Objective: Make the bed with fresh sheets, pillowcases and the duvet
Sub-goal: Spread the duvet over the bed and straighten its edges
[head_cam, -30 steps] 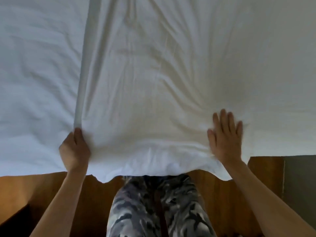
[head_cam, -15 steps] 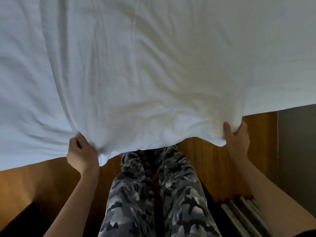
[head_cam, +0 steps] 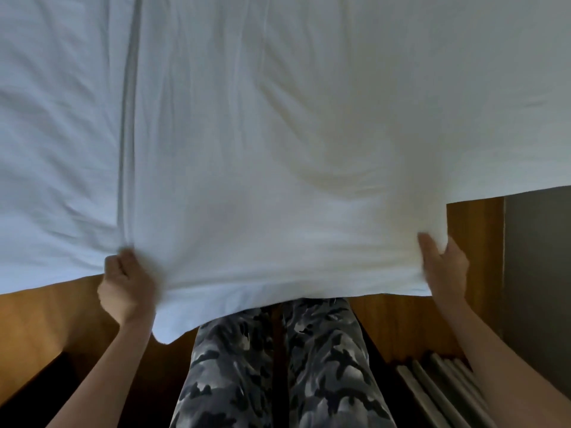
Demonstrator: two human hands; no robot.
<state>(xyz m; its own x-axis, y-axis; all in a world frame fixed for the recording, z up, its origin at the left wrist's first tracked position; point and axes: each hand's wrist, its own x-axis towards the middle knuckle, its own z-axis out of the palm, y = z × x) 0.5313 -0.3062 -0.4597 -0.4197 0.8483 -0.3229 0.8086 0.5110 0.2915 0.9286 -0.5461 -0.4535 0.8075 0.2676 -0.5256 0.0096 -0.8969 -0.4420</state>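
Both forearms reach forward from the near edge. The left hand [head_cam: 126, 288] is fisted, knuckles up, bunching the near hem of the wide white cotton sheet [head_cam: 278, 149] that fills the far scene. The right hand [head_cam: 445, 267] pinches that same hem, thumb on top (slightly blurred). Camouflage-patterned trousers [head_cam: 278, 366] stand below, over the brown wooden floor [head_cam: 46, 319]

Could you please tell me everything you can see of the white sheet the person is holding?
The white sheet looks like soft, thin cotton, creased throughout, with a long straight fold running down its left part. It fills most of the view and its near edge hangs over the person's legs. The left hand grips a bunched corner; the right hand pinches the edge. Its far end is out of view.
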